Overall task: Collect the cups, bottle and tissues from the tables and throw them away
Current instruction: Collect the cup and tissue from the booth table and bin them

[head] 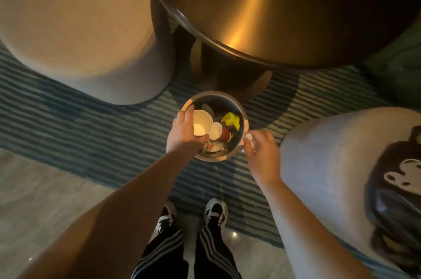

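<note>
A small round metal bin [242, 119] stands on a blue-and-white striped rug [68, 124], and everything else is placed around it. The left hand [182, 133] reaches over the bin's left rim, fingers wrapped around a white paper cup [201, 122] held tilted above the opening. The right hand [262, 151] hovers at the bin's right rim, pinching a small white tissue [248, 137] between the fingertips. Inside the bin lie a second white cup [215, 131], a reddish cup [226, 135] and a crumpled yellow wrapper [231, 119]. Just beyond the bin rises the dark pedestal of a round metallic table [284, 5]. A pale round stool [75, 28] sits beyond and left of the bin; another stool [319, 165], to the right, carries a dark bag [396, 199]. Nearer than the bin, the rug gives way to pale polished floor [45, 187], where two sneakers [215, 210] stand.
</note>
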Demonstrator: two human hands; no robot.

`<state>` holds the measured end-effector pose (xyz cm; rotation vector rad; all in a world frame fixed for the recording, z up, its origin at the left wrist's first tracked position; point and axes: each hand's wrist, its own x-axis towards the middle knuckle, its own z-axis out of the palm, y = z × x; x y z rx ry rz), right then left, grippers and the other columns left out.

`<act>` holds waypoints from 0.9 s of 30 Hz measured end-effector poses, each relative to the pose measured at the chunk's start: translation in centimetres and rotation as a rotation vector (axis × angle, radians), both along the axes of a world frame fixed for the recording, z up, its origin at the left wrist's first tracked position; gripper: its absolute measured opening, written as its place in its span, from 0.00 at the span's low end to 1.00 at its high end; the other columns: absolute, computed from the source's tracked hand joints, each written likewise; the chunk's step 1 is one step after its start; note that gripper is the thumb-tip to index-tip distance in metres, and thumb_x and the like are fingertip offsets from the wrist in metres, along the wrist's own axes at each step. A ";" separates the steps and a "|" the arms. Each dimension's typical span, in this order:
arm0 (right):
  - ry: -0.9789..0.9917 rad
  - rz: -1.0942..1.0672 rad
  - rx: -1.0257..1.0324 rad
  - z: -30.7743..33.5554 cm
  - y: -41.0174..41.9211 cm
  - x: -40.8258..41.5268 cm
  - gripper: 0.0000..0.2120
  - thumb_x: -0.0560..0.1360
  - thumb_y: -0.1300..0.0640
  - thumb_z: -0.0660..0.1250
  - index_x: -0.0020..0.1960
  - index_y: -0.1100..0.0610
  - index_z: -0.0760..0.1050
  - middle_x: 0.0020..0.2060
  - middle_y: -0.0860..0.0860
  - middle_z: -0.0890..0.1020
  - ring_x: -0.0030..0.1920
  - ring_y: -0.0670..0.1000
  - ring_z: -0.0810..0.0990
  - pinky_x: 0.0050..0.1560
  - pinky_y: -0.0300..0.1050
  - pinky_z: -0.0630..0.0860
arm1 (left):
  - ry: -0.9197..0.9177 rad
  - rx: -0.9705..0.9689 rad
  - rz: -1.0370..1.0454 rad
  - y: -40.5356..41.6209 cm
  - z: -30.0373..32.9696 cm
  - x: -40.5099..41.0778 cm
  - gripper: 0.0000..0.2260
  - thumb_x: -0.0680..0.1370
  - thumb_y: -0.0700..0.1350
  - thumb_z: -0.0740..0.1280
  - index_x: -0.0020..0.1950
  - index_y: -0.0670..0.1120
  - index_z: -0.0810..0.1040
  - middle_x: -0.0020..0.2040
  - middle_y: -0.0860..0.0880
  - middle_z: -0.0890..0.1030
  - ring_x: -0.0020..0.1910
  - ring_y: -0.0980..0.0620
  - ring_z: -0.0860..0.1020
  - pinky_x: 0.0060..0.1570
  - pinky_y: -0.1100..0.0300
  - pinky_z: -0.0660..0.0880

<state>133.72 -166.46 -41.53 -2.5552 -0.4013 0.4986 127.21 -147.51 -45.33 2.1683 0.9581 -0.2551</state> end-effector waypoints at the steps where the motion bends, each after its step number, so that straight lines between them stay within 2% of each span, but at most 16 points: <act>1: 0.000 0.000 0.002 -1.5 -0.1 0.1 0.09 0.79 0.52 0.60 0.55 0.50 0.76 0.52 0.48 0.77 0.48 0.39 0.68 0.41 0.25 0.62 | 0.024 -0.014 0.008 0.0 -1.8 0.3 0.43 0.66 0.54 0.76 0.74 0.55 0.55 0.67 0.50 0.67 0.63 0.48 0.70 0.57 0.50 0.74; 3: 0.011 0.008 -0.001 -4.0 -0.2 0.2 0.09 0.79 0.51 0.60 0.55 0.49 0.76 0.53 0.48 0.76 0.48 0.41 0.71 0.41 0.26 0.62 | 0.035 -0.034 0.026 0.0 -4.2 0.2 0.45 0.65 0.54 0.77 0.75 0.55 0.53 0.68 0.49 0.67 0.64 0.48 0.69 0.57 0.49 0.73; 5: 0.020 0.031 0.024 -5.8 0.2 0.1 0.09 0.79 0.51 0.59 0.55 0.50 0.76 0.54 0.49 0.76 0.49 0.44 0.74 0.44 0.27 0.65 | -0.045 0.014 0.007 0.1 -5.1 -0.6 0.47 0.64 0.57 0.77 0.75 0.52 0.54 0.68 0.48 0.68 0.64 0.49 0.68 0.60 0.51 0.70; 7: 0.023 0.050 0.055 -7.1 1.1 0.2 0.09 0.79 0.49 0.58 0.55 0.49 0.75 0.54 0.49 0.75 0.51 0.47 0.75 0.47 0.34 0.69 | -0.144 0.124 -0.048 0.4 -5.3 -1.8 0.43 0.66 0.60 0.75 0.73 0.48 0.59 0.66 0.46 0.71 0.63 0.49 0.70 0.61 0.54 0.69; 9: -0.005 0.052 0.060 -8.0 2.7 0.7 0.10 0.79 0.47 0.58 0.56 0.47 0.73 0.56 0.48 0.75 0.54 0.47 0.74 0.51 0.39 0.71 | -0.193 0.214 -0.075 0.9 -4.8 -2.9 0.38 0.70 0.61 0.72 0.72 0.45 0.62 0.64 0.44 0.73 0.62 0.47 0.71 0.61 0.51 0.70; 11: -0.035 0.041 0.046 -8.7 4.5 1.6 0.12 0.78 0.47 0.60 0.59 0.47 0.71 0.58 0.48 0.73 0.58 0.48 0.73 0.57 0.42 0.72 | -0.172 0.246 -0.067 1.2 -4.0 -3.7 0.35 0.73 0.62 0.65 0.72 0.42 0.61 0.66 0.41 0.72 0.66 0.44 0.70 0.65 0.47 0.67; 14: -0.048 0.049 0.019 -9.1 7.0 2.9 0.17 0.76 0.49 0.65 0.64 0.48 0.69 0.61 0.49 0.72 0.63 0.51 0.71 0.63 0.50 0.72 | -0.109 0.266 -0.064 1.9 -2.7 -4.3 0.35 0.75 0.65 0.55 0.72 0.42 0.60 0.70 0.40 0.69 0.70 0.42 0.65 0.69 0.49 0.57; 17: 0.035 0.097 -0.060 -8.7 8.1 3.3 0.24 0.75 0.50 0.67 0.69 0.48 0.64 0.65 0.50 0.70 0.67 0.53 0.68 0.67 0.52 0.70 | -0.001 0.235 -0.045 2.7 -1.3 -4.7 0.34 0.77 0.63 0.55 0.76 0.43 0.55 0.75 0.42 0.60 0.75 0.45 0.55 0.73 0.45 0.55; 20: 0.083 0.137 -0.127 -6.2 8.0 2.8 0.28 0.75 0.50 0.66 0.72 0.49 0.60 0.68 0.52 0.68 0.69 0.54 0.66 0.68 0.52 0.67 | 0.039 0.234 -0.012 3.6 1.5 -5.0 0.33 0.78 0.61 0.55 0.77 0.44 0.53 0.77 0.44 0.58 0.76 0.47 0.52 0.73 0.46 0.53; 23: 0.077 0.182 -0.125 -1.3 7.6 1.5 0.28 0.76 0.48 0.64 0.73 0.51 0.59 0.70 0.53 0.66 0.70 0.55 0.65 0.69 0.54 0.66 | 0.067 0.228 0.036 4.8 6.1 -5.5 0.33 0.78 0.63 0.53 0.78 0.47 0.51 0.78 0.46 0.55 0.76 0.49 0.49 0.74 0.47 0.50; 27: 0.055 0.228 -0.028 7.7 8.7 -1.0 0.26 0.77 0.48 0.62 0.73 0.52 0.61 0.72 0.53 0.66 0.71 0.55 0.63 0.70 0.54 0.65 | -0.027 0.280 0.036 6.2 14.7 -7.8 0.33 0.78 0.65 0.50 0.78 0.47 0.52 0.77 0.46 0.56 0.76 0.49 0.49 0.74 0.46 0.48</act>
